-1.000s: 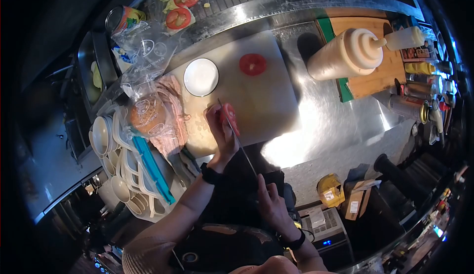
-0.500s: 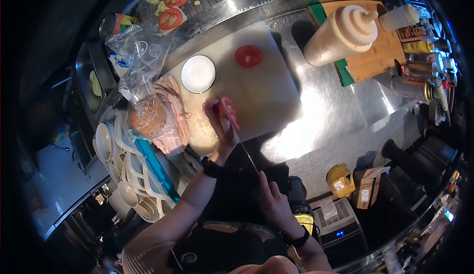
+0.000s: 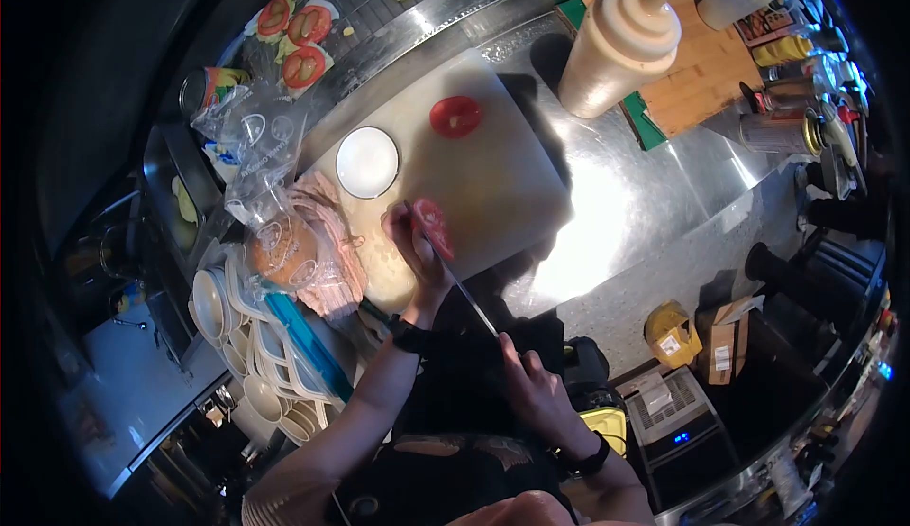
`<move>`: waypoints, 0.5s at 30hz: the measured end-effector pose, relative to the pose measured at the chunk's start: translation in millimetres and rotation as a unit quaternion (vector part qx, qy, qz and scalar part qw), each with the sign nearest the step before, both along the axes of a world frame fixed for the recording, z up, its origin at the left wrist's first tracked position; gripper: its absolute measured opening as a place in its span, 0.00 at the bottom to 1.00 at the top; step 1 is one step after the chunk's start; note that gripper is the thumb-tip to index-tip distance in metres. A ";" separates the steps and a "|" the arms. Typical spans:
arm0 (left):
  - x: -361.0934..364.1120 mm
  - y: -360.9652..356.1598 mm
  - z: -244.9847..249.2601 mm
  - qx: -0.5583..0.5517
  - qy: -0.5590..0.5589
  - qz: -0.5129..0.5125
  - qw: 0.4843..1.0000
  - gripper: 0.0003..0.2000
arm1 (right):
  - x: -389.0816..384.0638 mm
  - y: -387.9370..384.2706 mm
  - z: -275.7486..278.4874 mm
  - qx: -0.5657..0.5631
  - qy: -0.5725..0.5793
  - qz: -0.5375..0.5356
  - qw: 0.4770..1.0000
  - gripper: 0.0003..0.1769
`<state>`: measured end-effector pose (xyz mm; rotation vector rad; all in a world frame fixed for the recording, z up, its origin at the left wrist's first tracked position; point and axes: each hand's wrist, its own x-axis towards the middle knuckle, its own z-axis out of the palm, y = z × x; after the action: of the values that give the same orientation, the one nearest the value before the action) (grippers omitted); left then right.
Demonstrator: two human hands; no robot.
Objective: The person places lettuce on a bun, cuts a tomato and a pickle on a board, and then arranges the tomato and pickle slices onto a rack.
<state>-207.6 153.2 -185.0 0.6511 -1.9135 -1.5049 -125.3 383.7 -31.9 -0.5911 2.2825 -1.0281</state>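
Squeeze bottle (image 3: pixel 616 47), pale sauce inside, stood far beyond fingertips. Crinkled clear bag (image 3: pixel 284 246) held round bun, left of left hand (image 3: pixel 412 246). Flat white board (image 3: pixel 502 185) lay under fingers. Left fingers pinched red tomato (image 3: pixel 433 227); right hand (image 3: pixel 531 389) clenched knife (image 3: pixel 460 284), thin blade on tomato.

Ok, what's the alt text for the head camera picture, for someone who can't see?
Seen from above, a person's left hand steadies a tomato on a white cutting board while the right hand holds a long knife against it. A tomato slice and a round white dish lie farther up the board, and a big squeeze bottle stands beyond it.
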 end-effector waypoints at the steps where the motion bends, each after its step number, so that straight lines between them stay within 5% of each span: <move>1: -0.1 0.0 1.4 0.040 -0.012 -0.009 0.999 0.17 | -1.5 -0.9 -2.2 -0.001 -0.005 0.002 1.000 0.41; 5: 5.4 -4.6 -1.7 0.191 -0.047 0.000 0.981 0.17 | 0.5 -3.7 -7.0 0.001 -0.012 0.006 1.000 0.42; 15: -0.8 -1.4 3.1 0.125 0.035 0.005 0.991 0.10 | -3.6 -6.6 -8.3 -0.016 -0.001 0.002 1.000 0.45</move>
<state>-208.3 151.8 -182.0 0.7058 -1.6802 -1.7547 -128.9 377.1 -40.1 -0.6060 2.2655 -1.0656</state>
